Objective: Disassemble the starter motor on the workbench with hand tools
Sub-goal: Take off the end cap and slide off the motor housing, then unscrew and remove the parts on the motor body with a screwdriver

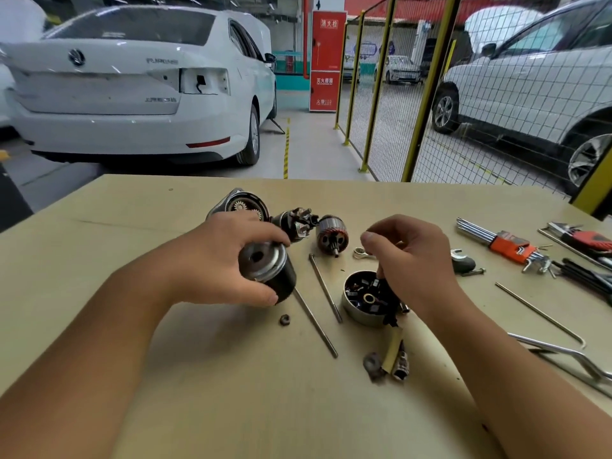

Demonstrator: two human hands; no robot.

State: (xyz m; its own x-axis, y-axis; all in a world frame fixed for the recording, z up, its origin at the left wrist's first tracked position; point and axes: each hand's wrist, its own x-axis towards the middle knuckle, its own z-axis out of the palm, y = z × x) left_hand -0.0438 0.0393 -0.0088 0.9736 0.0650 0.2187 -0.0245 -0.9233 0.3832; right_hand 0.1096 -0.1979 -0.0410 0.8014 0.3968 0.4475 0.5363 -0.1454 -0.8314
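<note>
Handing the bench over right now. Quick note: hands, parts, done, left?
Left hand grips the black motor body, tilted on the bench.
Right hand has its fingers curled over the open end cap; what it pinches is hidden.
Already out: rotor, gear housing, solenoid, two long bolts, a small nut.
Hex keys lie to the right.
Left: probably strip the end cap and motor body.

Left hand [212,260] grips motor housing [270,270]; right hand [410,256] over end cap [361,313].
</note>
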